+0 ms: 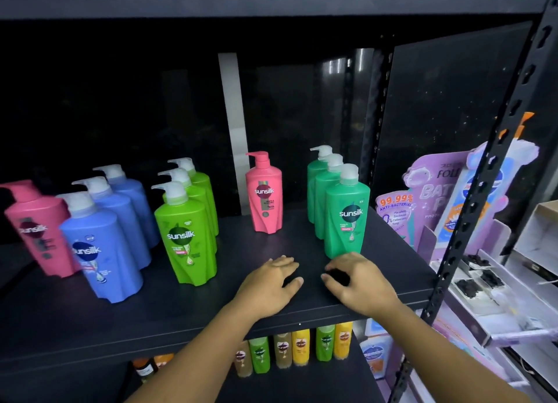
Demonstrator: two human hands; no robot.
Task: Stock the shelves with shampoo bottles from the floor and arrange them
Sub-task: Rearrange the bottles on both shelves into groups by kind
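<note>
Shelf point(181, 312) is matte black. Bottles run pink point(36, 230), blue point(99, 251), lime green point(188, 236), another pink one point(264, 197), then teal green point(347, 218), mostly white pumps. Purple display card point(434, 191) on the right, little yellow bottles point(300, 346) underneath.

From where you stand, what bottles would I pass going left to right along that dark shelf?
Pink bottle at the far left → row of blue bottles → row of lime-green bottles → single pink bottle → row of darker green bottles.

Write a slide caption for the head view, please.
Both hands rest on the shelf before colour-sorted rows of shampoo bottles.
</note>
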